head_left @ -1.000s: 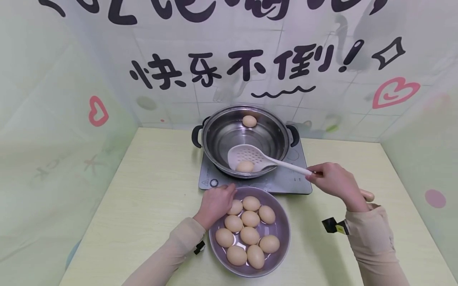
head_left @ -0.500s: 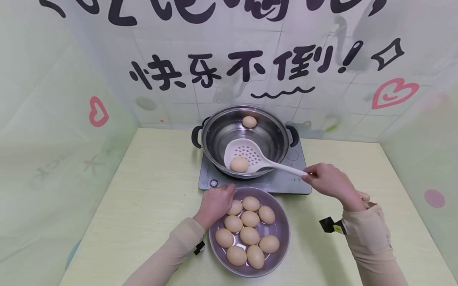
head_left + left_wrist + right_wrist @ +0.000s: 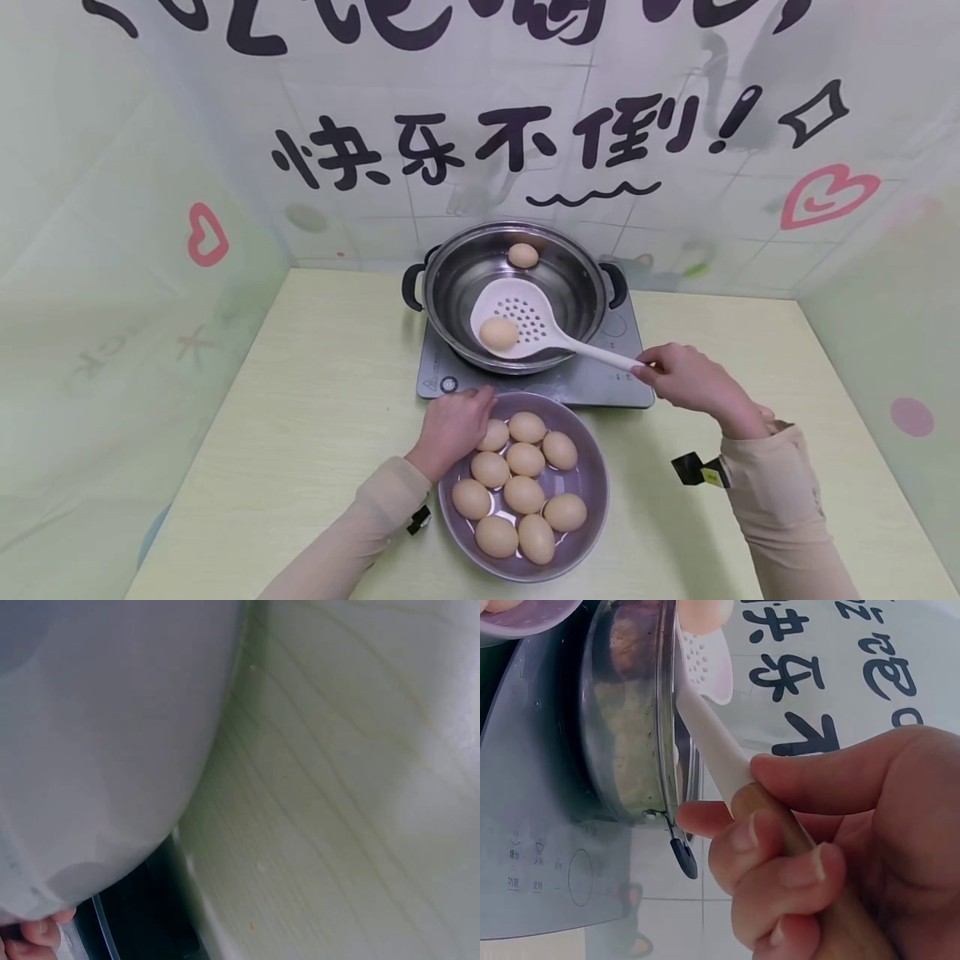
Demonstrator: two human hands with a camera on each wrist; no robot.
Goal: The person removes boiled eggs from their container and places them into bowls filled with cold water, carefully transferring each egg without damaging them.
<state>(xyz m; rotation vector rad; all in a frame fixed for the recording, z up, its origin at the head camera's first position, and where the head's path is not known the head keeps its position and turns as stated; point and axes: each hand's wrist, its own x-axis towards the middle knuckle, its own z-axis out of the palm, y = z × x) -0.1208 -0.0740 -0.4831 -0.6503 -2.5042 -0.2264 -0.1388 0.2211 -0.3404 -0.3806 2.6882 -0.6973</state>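
Note:
My right hand grips the wooden handle of a white slotted skimmer, fingers wrapped round it in the right wrist view. One egg lies in the skimmer's head, which is over the steel pot. Another egg sits inside the pot near its far wall. My left hand holds the far left rim of a purple-grey bowl. In it lie several brown eggs; my fingers partly cover one. The left wrist view shows the bowl's outside and fingertips at its edge.
The pot stands on a flat induction cooker, just behind the bowl. Black handles stick out on both its sides. Pale table stretches to the left and right. Printed sheets hang close at the back and both sides.
The skimmer's head has risen from the pot's near side and shifted slightly left, carrying the egg with it. My right hand has moved a little left. The left hand and bowl have stayed put.

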